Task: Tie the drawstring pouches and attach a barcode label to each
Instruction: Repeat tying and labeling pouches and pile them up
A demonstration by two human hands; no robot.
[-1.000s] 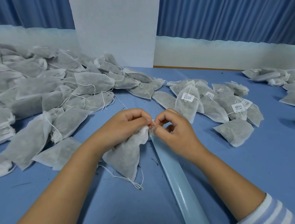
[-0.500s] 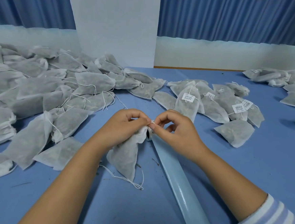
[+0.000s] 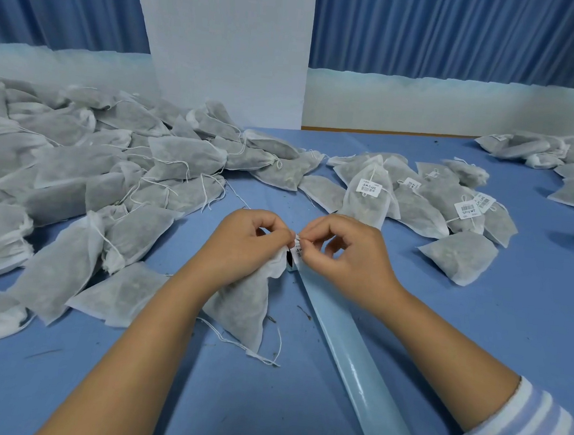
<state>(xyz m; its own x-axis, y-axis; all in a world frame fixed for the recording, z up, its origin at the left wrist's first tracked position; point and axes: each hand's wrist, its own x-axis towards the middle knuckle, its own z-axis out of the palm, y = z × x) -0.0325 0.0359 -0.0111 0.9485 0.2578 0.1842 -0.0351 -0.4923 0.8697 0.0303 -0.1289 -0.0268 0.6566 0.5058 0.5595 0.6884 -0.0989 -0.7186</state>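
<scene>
White pouch (image 3: 241, 303) at worktop (image 3: 246, 406) centre: left hand (image 3: 242, 244) pinches its neck, right hand (image 3: 344, 256) pinches the barcode label (image 3: 297, 250) there. Few labelled pouches (image 3: 417, 200) toward far edge; large unlabelled heap (image 3: 76, 173) at left edge, so mostly undone.

Two bare forearms, right arm's pushed-up sleeve (image 3: 533, 432) striped lavender and white, left arm unsleeved

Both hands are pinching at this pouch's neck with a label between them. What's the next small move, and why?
Probably press the label closed: the left hand grips the pouch at its neck, the right hand pinches the label there, and it juts out unflattened.
</scene>
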